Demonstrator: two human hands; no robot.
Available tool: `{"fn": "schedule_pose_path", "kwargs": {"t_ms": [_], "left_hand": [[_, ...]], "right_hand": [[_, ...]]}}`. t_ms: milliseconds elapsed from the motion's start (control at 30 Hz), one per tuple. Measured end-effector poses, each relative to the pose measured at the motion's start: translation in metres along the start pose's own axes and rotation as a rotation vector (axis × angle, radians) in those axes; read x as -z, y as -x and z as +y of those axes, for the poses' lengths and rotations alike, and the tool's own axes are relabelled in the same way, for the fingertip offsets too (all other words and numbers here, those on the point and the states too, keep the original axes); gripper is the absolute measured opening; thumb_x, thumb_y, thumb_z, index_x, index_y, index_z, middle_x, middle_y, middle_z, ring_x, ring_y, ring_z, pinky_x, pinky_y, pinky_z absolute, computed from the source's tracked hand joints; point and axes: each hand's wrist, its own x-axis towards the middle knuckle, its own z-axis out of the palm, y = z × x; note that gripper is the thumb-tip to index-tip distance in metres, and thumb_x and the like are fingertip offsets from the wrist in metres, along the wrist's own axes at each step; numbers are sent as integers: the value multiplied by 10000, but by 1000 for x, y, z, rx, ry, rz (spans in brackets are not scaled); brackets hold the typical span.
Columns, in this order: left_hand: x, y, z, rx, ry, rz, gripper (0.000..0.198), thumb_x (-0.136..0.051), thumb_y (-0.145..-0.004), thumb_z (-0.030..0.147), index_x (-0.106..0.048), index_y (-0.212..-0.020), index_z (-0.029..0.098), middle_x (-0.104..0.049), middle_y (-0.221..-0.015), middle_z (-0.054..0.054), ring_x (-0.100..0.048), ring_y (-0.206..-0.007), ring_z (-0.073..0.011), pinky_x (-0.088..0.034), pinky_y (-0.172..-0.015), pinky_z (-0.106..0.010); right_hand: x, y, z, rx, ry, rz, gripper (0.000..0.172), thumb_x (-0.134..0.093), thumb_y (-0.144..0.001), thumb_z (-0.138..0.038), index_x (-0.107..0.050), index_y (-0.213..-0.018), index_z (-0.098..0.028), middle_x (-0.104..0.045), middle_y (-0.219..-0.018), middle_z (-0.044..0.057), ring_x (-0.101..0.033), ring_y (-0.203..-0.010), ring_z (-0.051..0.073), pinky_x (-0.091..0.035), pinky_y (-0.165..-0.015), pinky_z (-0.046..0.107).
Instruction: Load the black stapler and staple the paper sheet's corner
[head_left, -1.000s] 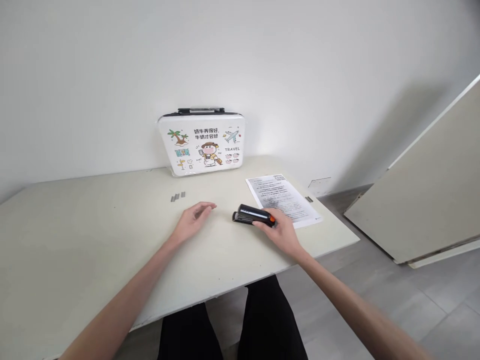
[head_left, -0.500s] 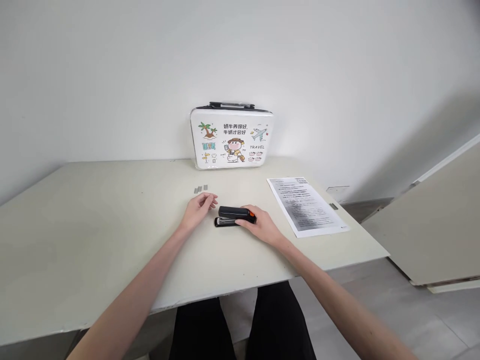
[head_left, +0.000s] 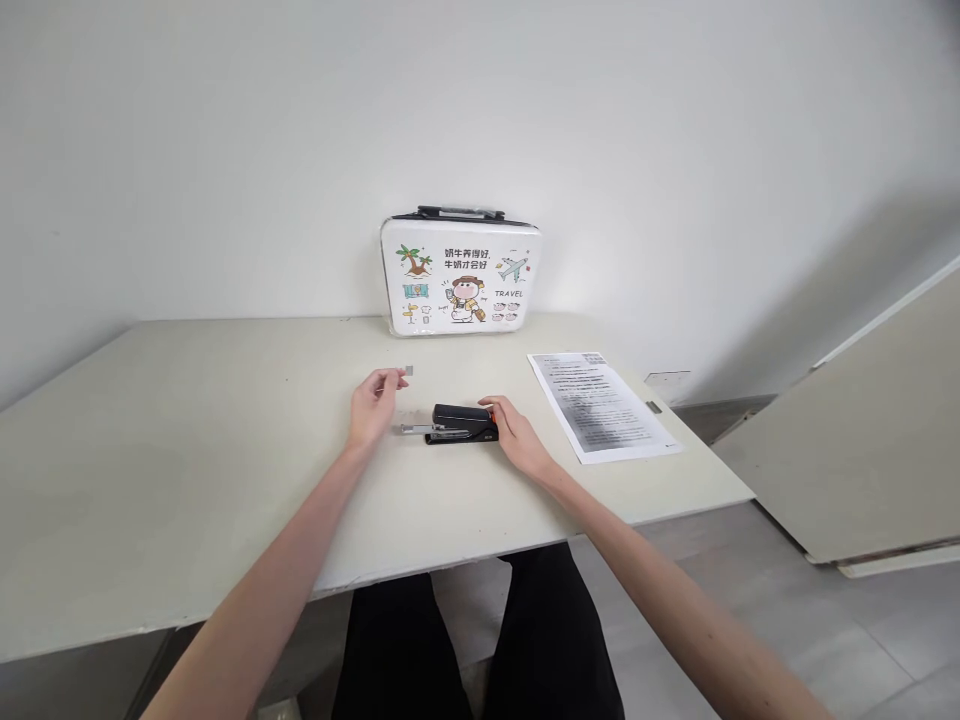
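Observation:
A black stapler (head_left: 461, 422) lies on the pale table, its metal tray (head_left: 417, 429) sticking out to the left. My right hand (head_left: 517, 435) rests at the stapler's right end, fingers curved round it and partly over its orange part. My left hand (head_left: 375, 402) is up and left of the tray, with thumb and forefinger brought together. Its fingertips are over the spot with the small grey staple strips; one strip (head_left: 409, 370) shows just beyond them. Whether the fingers pinch a strip is too small to tell.
A white cartoon case (head_left: 465, 280) with a black handle stands against the wall behind. To the right lies a printed sheet (head_left: 604, 410), with a small grey piece (head_left: 654, 407) near the table's right edge (head_left: 705, 455).
The stapler's metal tray has slid out to the left. My left hand has moved left and away to the staple strips, and my right hand has shifted slightly on the stapler.

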Motion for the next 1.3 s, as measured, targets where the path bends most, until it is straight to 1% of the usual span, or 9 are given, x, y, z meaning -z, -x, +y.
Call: {"fn": "schedule_pose_path", "kwargs": {"t_ms": [133, 233, 333, 467, 600, 700, 833, 1033, 1300], "left_hand": [[8, -5, -1, 37, 28, 43, 467, -584, -904, 632, -707, -979, 188, -758, -982, -97, -692, -988, -245, -527, -902, -375], [5, -2, 0, 54, 61, -22, 537, -611, -873, 695, -711, -962, 175, -760, -976, -108, -703, -948, -248, -556, -885, -386], [-1, 3, 4, 89, 104, -117, 594, -617, -876, 735, -725, -973, 159, -769, -983, -123, -727, -939, -257, -573, -905, -406], [-7, 8, 8, 253, 350, -270, 585, -576, -954, 706, -720, -1041, 145, -775, -1074, -148, -740, -1047, -275, -543, -1010, -422], [-17, 13, 15, 467, 658, -240, 500, -478, -1067, 558, -712, -1026, 118, -769, -1116, -179, -737, -1074, -255, -525, -1033, -377], [-26, 19, 23, 657, 860, -182, 485, -369, -1115, 457, -685, -1053, 96, -768, -1091, -202, -747, -1007, -247, -556, -988, -375], [-31, 26, 30, 821, 998, -161, 531, -288, -1124, 456, -627, -1207, 56, -758, -1125, -224, -753, -984, -270, -585, -915, -384], [-30, 27, 29, 868, 1041, -161, 522, -288, -1124, 408, -541, -1372, 25, -753, -1138, -222, -759, -980, -270, -589, -880, -370], [-28, 29, 31, 836, 989, -208, 451, -294, -1114, 330, -620, -1234, 42, -757, -1039, -191, -753, -867, -255, -591, -793, -364]], "right_hand": [[1, 2, -7, 0, 59, -6, 446, -354, -1055, -584, -660, -1161, -278, -741, -1120, 59, -683, -1066, 259, -490, -975, 409], [-1, 2, -7, 52, 118, -49, 397, -609, -947, -582, -670, -1163, -254, -740, -1127, 72, -673, -1059, 270, -499, -960, 406], [-1, 4, -5, 91, 143, -41, 354, -700, -906, -519, -672, -1128, -246, -740, -1095, 68, -675, -1004, 264, -511, -928, 404], [0, 9, -8, 187, 163, 71, 243, -683, -954, -424, -659, -1118, -246, -725, -1095, 78, -649, -1025, 268, -518, -922, 405], [-1, 14, -12, 339, 275, 200, 148, -639, -982, -280, -619, -1122, -238, -708, -1114, 93, -614, -1068, 285, -538, -908, 433], [-6, 15, -11, 465, 389, 236, 288, -590, -917, -80, -589, -1164, -226, -694, -1191, 109, -586, -1144, 299, -552, -926, 461], [-10, 15, -9, 622, 555, 244, 493, -464, -825, 98, -595, -1179, -219, -702, -1238, 95, -571, -1206, 293, -515, -986, 473], [-13, 19, -13, 754, 675, 246, 369, -461, -959, 52, -617, -1176, -203, -732, -1238, 85, -584, -1238, 256, -447, -904, 402], [-13, 22, -12, 751, 677, 278, 358, -454, -999, 15, -610, -1227, -212, -728, -1258, 88, -590, -1265, 239, -412, -899, 376]]}}
